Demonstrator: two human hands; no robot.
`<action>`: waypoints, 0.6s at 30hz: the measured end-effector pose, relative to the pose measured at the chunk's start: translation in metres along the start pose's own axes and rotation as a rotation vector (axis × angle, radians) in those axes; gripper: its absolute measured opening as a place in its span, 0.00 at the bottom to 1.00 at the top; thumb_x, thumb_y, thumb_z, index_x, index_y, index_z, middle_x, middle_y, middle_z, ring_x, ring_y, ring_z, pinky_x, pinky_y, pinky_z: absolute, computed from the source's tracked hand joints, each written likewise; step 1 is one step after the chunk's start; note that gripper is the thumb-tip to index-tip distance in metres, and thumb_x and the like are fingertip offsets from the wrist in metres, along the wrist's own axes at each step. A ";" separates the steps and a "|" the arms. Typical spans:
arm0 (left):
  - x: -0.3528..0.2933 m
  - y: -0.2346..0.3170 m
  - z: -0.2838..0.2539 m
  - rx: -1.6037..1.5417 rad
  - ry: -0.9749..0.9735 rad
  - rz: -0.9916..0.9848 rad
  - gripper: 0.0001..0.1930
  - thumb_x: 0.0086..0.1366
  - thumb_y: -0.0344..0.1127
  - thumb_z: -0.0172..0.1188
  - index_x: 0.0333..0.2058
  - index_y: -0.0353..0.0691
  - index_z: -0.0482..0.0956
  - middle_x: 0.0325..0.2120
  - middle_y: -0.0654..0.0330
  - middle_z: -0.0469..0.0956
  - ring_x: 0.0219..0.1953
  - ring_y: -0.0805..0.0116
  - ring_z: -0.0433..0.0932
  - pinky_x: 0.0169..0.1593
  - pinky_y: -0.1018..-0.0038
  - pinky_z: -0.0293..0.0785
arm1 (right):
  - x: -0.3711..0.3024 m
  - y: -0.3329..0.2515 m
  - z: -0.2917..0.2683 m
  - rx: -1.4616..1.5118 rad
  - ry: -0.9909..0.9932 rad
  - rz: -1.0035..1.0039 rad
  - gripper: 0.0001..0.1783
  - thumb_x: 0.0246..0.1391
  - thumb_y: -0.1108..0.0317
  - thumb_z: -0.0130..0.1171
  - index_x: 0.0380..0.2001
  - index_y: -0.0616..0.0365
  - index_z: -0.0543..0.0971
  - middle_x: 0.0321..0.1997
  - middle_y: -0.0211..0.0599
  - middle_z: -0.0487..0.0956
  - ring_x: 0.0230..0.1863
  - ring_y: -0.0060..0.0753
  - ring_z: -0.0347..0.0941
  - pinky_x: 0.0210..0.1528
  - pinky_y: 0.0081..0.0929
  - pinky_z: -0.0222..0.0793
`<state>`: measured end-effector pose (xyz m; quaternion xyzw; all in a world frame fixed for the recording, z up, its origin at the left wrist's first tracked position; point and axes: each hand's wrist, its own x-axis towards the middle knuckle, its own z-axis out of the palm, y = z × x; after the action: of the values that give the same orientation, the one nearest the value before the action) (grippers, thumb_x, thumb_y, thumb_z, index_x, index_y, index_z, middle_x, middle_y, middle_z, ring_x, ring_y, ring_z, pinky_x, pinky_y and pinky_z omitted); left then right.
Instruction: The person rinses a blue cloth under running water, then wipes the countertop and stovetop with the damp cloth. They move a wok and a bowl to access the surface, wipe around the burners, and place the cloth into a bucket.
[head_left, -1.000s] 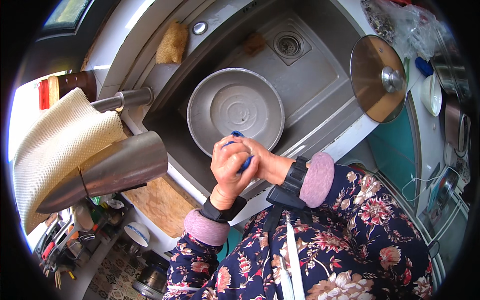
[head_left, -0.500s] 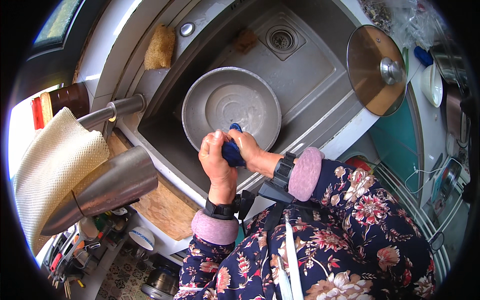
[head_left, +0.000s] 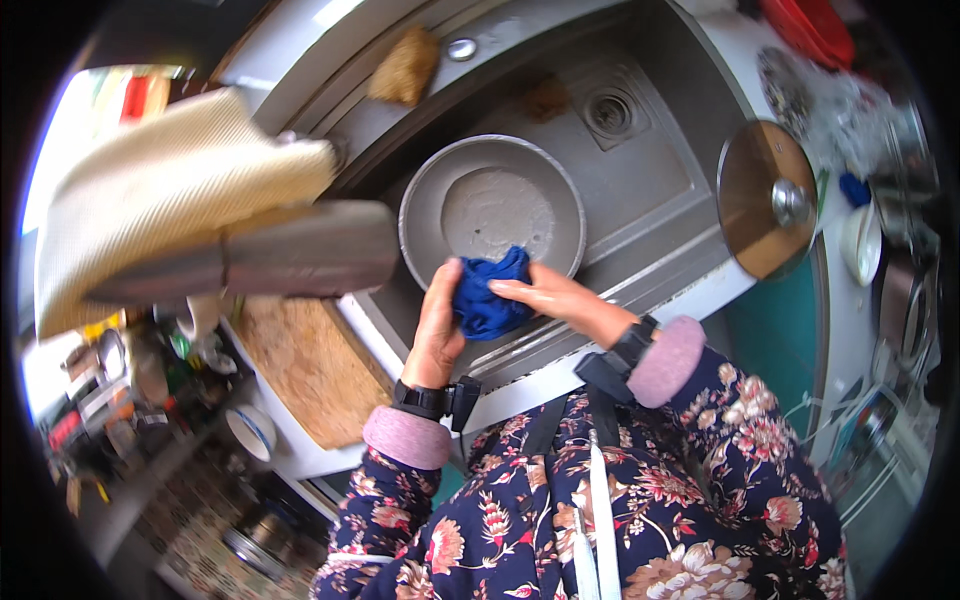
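Note:
A crumpled blue cloth (head_left: 490, 300) is held between my two hands over the near rim of a round grey metal basin (head_left: 412, 225). My left hand (head_left: 436, 320) is closed on the cloth's left side, thumb pointing up. From the right, my right hand (head_left: 570, 302) presses on the cloth with its fingers laid across it. Part of the fingers is hidden by the cloth. Some cloudy liquid (head_left: 495, 215) shows in the basin's bottom. The basin stands in a stainless steel sink (head_left: 640, 185).
A glass lid (head_left: 750, 200) with a metal knob lies on the right counter edge. A loofah sponge (head_left: 405, 68) rests behind the sink. At the left are a pale mesh cloth (head_left: 170, 200) over a metal cylinder (head_left: 330, 250) and a wooden cutting board (head_left: 305, 370). A drain (head_left: 610, 112) is at the back.
The blue cloth was squeezed tight in both hands; now it is loosened and bulges out between them. My hands have moved apart. The whole view has shifted and turned a little.

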<state>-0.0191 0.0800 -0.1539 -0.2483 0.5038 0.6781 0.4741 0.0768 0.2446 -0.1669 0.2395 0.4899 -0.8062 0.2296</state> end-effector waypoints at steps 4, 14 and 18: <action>-0.021 -0.003 0.006 0.467 -0.314 0.015 0.33 0.59 0.40 0.64 0.58 0.32 0.61 0.52 0.55 0.70 0.53 0.68 0.70 0.57 0.72 0.66 | -0.034 -0.019 -0.030 -0.031 0.132 -0.035 0.44 0.45 0.57 0.70 0.58 0.70 0.61 0.53 0.44 0.73 0.54 0.30 0.68 0.59 0.26 0.61; -0.010 -0.015 0.005 0.568 -0.511 -0.050 0.21 0.65 0.40 0.57 0.54 0.41 0.71 0.46 0.63 0.75 0.47 0.74 0.72 0.51 0.75 0.69 | -0.075 -0.013 -0.047 0.713 0.166 -0.019 0.25 0.57 0.57 0.57 0.55 0.56 0.69 0.54 0.41 0.73 0.56 0.38 0.70 0.58 0.39 0.68; -0.001 -0.016 0.002 0.532 -0.354 -0.082 0.11 0.66 0.43 0.56 0.41 0.44 0.75 0.37 0.66 0.76 0.39 0.78 0.73 0.42 0.78 0.71 | -0.083 -0.017 -0.046 0.712 0.142 -0.055 0.30 0.53 0.59 0.60 0.55 0.65 0.67 0.53 0.48 0.73 0.55 0.40 0.71 0.57 0.37 0.70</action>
<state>-0.0043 0.0820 -0.1590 -0.0139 0.5629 0.5355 0.6295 0.1385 0.3041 -0.1234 0.3469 0.1994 -0.9134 0.0755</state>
